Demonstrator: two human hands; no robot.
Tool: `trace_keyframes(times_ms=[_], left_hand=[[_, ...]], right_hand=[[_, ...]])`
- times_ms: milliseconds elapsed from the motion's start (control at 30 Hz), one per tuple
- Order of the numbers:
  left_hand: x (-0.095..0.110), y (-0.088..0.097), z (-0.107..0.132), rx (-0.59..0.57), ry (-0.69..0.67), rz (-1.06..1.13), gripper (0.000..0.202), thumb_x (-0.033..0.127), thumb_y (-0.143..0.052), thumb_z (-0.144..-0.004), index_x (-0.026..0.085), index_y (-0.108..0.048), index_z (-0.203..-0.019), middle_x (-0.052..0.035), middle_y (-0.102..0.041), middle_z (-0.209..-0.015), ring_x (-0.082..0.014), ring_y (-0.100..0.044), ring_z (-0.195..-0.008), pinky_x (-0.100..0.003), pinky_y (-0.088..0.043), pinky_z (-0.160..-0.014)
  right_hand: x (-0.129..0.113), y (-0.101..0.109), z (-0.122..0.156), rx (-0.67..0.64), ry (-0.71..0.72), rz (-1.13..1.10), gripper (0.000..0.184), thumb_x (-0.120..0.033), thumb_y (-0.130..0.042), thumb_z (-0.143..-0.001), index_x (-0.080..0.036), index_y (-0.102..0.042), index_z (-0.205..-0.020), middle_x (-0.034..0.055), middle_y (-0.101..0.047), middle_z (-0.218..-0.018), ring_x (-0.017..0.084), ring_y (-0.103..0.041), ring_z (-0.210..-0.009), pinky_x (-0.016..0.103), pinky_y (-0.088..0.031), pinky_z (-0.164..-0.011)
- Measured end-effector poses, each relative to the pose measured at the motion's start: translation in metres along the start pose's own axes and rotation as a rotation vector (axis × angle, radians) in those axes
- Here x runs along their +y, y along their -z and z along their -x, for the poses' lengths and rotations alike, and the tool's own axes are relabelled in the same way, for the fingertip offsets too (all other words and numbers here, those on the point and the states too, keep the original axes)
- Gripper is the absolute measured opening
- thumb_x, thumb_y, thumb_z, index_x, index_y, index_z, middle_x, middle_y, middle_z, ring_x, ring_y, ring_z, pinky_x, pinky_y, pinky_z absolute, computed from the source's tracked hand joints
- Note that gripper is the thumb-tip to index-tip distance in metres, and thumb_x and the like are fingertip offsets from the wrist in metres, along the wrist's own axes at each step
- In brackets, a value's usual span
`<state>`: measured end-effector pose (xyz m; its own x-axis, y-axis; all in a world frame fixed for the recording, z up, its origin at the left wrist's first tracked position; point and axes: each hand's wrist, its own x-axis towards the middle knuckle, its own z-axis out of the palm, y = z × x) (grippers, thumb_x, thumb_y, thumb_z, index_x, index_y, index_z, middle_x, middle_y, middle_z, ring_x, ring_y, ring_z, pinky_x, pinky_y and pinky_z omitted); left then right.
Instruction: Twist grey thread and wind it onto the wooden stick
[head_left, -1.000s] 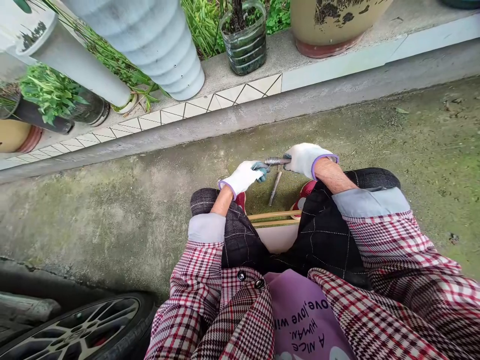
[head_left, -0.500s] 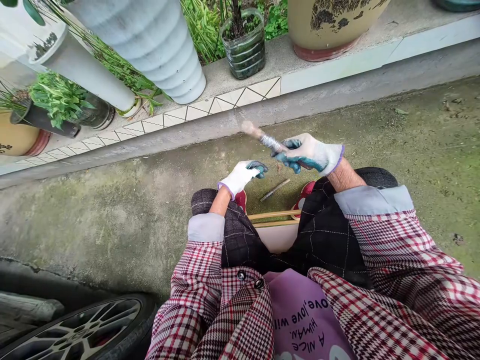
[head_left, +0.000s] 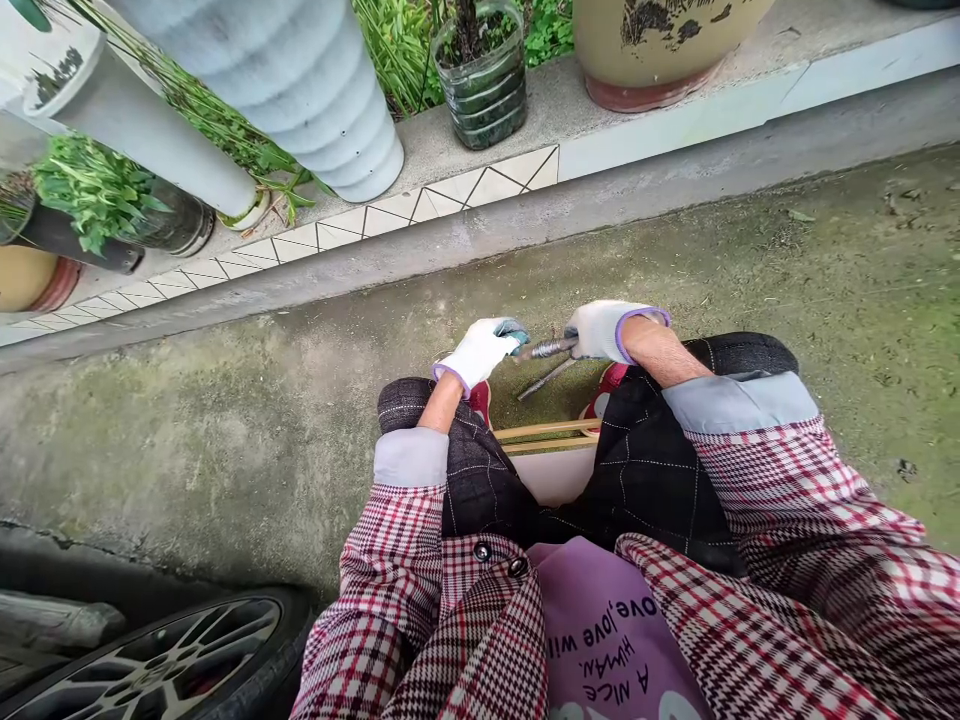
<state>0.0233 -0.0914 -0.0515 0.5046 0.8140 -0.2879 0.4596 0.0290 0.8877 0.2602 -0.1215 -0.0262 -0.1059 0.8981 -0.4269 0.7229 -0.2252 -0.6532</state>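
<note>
My right hand (head_left: 598, 331), in a white glove with a blue-green palm, is closed around a short stick-like tool (head_left: 550, 348). Silver wire is wound around the tool's middle, and its kind is unclear. The tool points left, its far end close to the fingers of my left hand (head_left: 487, 350); whether they touch I cannot tell. That hand wears a matching glove, is held low near the ground with fingers curled in, and whatever is in them is hidden. Just below the tool, a thin rod (head_left: 546, 380) with a dark end lies on the concrete.
Between my red shoes (head_left: 600, 405) and under me is a low seat with light wooden bars (head_left: 551, 430). Ahead runs a tiled ledge (head_left: 480, 190) with plant pots, including a cut plastic bottle (head_left: 487, 100). A car wheel (head_left: 157, 660) stands at lower left.
My right hand has swung the wire-wound tool down and left, from raised to beside my left hand. My left hand has barely moved. The view has shifted slightly.
</note>
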Motion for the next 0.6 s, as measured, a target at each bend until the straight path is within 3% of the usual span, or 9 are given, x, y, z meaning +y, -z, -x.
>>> trace_keyframes(times_ms=[100,200,367,500,600], left_hand=[[0.003,-0.003,0.002,-0.028,0.042,0.075,0.014,0.018,-0.064,-0.078,0.015,-0.076,-0.084,-0.0016,-0.075,-0.076,-0.0134,-0.065,-0.073,-0.026,-0.051,-0.075],[0.008,-0.005,0.005,-0.054,0.073,0.207,0.014,0.016,-0.067,-0.078,0.013,-0.076,-0.089,-0.0044,-0.078,-0.083,-0.0127,-0.068,-0.070,-0.028,-0.054,-0.077],[0.014,-0.005,0.010,-0.064,0.081,0.358,0.013,0.017,-0.071,-0.079,0.012,-0.076,-0.089,-0.0062,-0.079,-0.085,-0.0129,-0.070,-0.070,-0.031,-0.056,-0.079],[0.015,-0.005,0.012,-0.132,0.084,0.347,0.011,0.015,-0.073,-0.077,0.012,-0.076,-0.087,-0.0082,-0.081,-0.088,-0.0145,-0.071,-0.075,-0.033,-0.058,-0.084],[0.011,-0.004,0.010,-0.153,0.085,0.237,0.012,0.014,-0.070,-0.079,0.013,-0.078,-0.088,-0.0074,-0.080,-0.088,-0.0158,-0.072,-0.077,-0.033,-0.058,-0.085]], right_hand=[[-0.003,0.012,-0.006,0.004,-0.031,0.360,0.017,-0.030,-0.083,-0.073,-0.019,-0.070,-0.072,0.0142,-0.068,-0.072,0.036,-0.071,-0.080,0.046,-0.053,-0.074],[-0.008,0.020,-0.005,0.050,0.009,0.390,0.018,-0.037,-0.074,-0.083,-0.019,-0.073,-0.084,0.0106,-0.069,-0.075,0.030,-0.071,-0.081,0.037,-0.051,-0.069],[-0.019,0.017,0.009,0.053,-0.001,-0.085,0.016,-0.030,-0.074,-0.085,-0.016,-0.074,-0.094,0.0002,-0.063,-0.065,0.013,-0.056,-0.056,0.024,-0.044,-0.051],[-0.024,0.017,0.019,0.070,0.022,-0.445,0.020,-0.032,-0.081,-0.082,-0.016,-0.074,-0.093,-0.0013,-0.059,-0.063,0.010,-0.049,-0.050,0.023,-0.045,-0.042],[-0.023,0.019,0.023,-0.040,0.076,-0.541,0.028,-0.037,-0.088,-0.075,-0.018,-0.075,-0.091,-0.0005,-0.061,-0.063,0.010,-0.050,-0.050,0.023,-0.046,-0.041]])
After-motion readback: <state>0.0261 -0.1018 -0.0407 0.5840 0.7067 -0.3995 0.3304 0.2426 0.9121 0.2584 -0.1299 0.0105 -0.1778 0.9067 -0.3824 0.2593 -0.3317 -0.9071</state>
